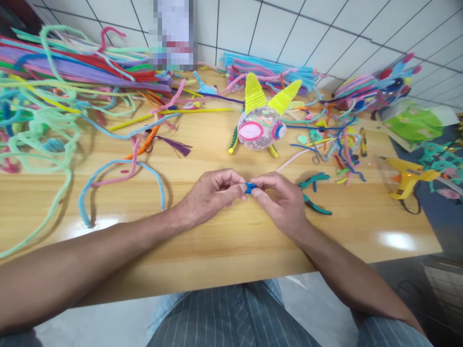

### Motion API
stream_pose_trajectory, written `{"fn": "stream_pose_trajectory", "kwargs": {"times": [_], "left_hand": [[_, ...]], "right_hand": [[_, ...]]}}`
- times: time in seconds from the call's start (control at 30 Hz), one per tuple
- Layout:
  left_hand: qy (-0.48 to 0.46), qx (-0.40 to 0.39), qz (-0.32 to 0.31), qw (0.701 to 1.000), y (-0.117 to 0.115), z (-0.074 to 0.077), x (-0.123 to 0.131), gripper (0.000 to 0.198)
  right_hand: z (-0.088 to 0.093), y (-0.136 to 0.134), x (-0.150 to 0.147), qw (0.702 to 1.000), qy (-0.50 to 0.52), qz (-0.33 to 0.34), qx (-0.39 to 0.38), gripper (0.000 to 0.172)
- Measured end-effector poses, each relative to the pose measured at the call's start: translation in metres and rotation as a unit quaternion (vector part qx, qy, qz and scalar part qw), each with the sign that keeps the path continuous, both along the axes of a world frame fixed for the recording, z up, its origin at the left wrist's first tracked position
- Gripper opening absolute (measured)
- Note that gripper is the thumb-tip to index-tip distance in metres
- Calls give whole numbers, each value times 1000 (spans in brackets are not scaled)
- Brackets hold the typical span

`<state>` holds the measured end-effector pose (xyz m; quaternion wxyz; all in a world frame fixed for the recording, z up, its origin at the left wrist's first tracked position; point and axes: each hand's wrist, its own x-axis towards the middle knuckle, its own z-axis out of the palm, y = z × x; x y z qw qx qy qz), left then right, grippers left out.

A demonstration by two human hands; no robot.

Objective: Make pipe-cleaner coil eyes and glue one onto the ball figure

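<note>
Over the front of the table, my left hand (220, 193) and my right hand (278, 195) meet with their fingertips pinched together. Between them they hold a small blue coil (250, 188), probably wound pipe cleaner; the fingers cover part of it. Just beyond my hands stands a round, glittery craft figure (261, 126) with yellow ears, a pink-rimmed oval eye and a blue-rimmed round one. Green-handled pliers (315, 193) lie beside my right hand, jaws hidden behind it. A thin pale pink strip (294, 158) lies behind that hand.
Bundled pipe cleaners (87, 67) and tangled mint-green ones (39, 140) fill the left. A purple tassel (177, 145) and a blue loop (85, 193) lie nearer. A yellow glue gun (407, 176) rests by the right edge; small scissors (317, 157) lie among scraps.
</note>
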<state>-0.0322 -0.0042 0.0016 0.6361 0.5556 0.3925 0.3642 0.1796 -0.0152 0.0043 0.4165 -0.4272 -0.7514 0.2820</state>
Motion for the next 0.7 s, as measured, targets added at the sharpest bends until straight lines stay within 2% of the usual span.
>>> {"fn": "stream_pose_trajectory", "kwargs": {"times": [0.17, 0.33, 0.53, 0.7], "left_hand": [[7, -4, -5, 1000, 0, 0, 0, 20], [11, 0, 2, 1000, -1, 0, 1, 21], [16, 2, -3, 1000, -1, -1, 0, 19], [17, 4, 0, 1000, -2, -2, 0, 18]], "right_hand": [[1, 1, -1, 1000, -14, 6, 18, 8], [-3, -1, -1, 1000, 6, -16, 5, 20], [0, 1, -1, 1000, -18, 12, 21, 10], [-1, -1, 0, 1000, 9, -5, -14, 15]]}}
